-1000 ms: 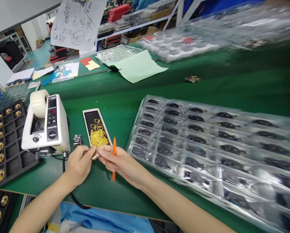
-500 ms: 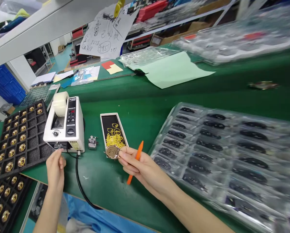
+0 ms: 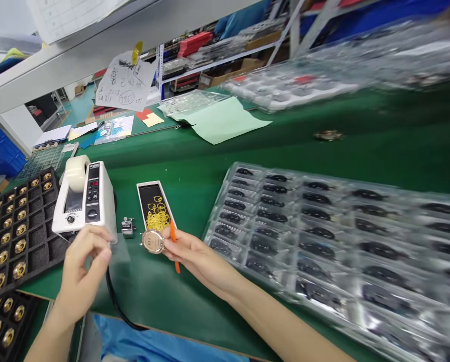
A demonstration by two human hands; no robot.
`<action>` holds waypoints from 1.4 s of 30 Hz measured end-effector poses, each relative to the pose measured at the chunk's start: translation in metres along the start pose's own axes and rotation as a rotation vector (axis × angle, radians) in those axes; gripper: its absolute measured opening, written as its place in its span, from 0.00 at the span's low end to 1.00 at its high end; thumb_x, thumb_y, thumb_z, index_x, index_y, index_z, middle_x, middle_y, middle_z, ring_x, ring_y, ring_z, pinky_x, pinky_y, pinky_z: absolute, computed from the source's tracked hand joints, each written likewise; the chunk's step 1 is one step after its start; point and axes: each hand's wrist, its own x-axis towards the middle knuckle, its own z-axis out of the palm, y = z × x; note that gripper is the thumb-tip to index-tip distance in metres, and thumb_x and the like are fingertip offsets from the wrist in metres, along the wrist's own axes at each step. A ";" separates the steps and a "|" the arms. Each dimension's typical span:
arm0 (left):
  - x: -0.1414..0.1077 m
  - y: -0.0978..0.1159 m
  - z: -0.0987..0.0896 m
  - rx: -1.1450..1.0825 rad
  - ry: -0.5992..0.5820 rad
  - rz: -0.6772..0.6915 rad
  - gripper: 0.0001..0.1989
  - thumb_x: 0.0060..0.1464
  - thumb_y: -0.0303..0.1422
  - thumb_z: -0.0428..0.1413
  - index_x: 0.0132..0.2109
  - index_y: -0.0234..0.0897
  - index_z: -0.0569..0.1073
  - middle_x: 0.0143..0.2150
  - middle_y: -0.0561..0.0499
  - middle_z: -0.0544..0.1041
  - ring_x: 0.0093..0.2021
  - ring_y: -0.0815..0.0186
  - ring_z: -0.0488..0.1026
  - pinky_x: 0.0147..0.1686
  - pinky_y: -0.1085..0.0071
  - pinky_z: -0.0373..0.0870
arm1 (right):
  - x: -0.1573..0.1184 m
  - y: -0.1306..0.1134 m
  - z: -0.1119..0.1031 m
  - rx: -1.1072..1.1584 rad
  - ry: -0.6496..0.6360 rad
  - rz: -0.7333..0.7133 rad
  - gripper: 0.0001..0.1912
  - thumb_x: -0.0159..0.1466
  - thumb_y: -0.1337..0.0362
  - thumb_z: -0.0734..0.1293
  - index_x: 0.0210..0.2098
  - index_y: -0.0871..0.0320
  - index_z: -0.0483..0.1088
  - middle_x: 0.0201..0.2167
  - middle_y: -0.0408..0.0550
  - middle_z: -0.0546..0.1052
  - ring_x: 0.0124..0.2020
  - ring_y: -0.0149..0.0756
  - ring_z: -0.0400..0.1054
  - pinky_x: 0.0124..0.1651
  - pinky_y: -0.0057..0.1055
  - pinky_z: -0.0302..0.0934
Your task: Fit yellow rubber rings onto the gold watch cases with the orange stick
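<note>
my right hand (image 3: 187, 251) clamps a watch case (image 3: 153, 242); whether my left hand (image 3: 82, 269) grips, i can't tell; paper (image 3: 123, 81) reads circled "795".

watch (image 3: 153, 242) shiny rose-gold metal imo, pen (image 3: 172, 233) smooth orange plastic, counter (image 3: 127, 227) shiny metal, tape machine (image 3: 104, 211) smooth white plastic tbh, clear tray (image 3: 252, 206) glossy plastic w/ glare, black tray (image 3: 39, 234) rough matt foam-ish, bench (image 3: 194, 201) smooth semi-gloss, sheet (image 3: 225, 123) matt paper, blue cloth (image 3: 160, 342) matt
</note>
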 end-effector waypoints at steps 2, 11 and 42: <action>-0.002 0.004 0.012 -0.119 -0.102 -0.019 0.13 0.61 0.32 0.52 0.26 0.38 0.67 0.30 0.51 0.66 0.32 0.66 0.65 0.30 0.72 0.59 | -0.001 0.000 0.000 0.038 -0.072 0.020 0.26 0.54 0.40 0.69 0.29 0.56 0.63 0.25 0.40 0.63 0.25 0.29 0.53 0.26 0.26 0.48; 0.008 -0.010 0.048 -0.180 -0.248 -0.209 0.15 0.58 0.39 0.54 0.26 0.36 0.72 0.27 0.54 0.59 0.27 0.68 0.57 0.27 0.71 0.53 | -0.004 0.000 -0.001 0.054 -0.218 0.030 0.24 0.57 0.42 0.69 0.29 0.57 0.62 0.26 0.40 0.63 0.27 0.29 0.55 0.29 0.26 0.47; 0.001 -0.023 0.054 0.001 -0.094 0.193 0.07 0.55 0.30 0.60 0.42 0.42 0.76 0.49 0.45 0.73 0.50 0.60 0.72 0.48 0.65 0.68 | -0.005 0.011 0.000 0.123 -0.194 0.019 0.24 0.56 0.43 0.71 0.29 0.58 0.65 0.25 0.39 0.64 0.27 0.27 0.56 0.31 0.27 0.49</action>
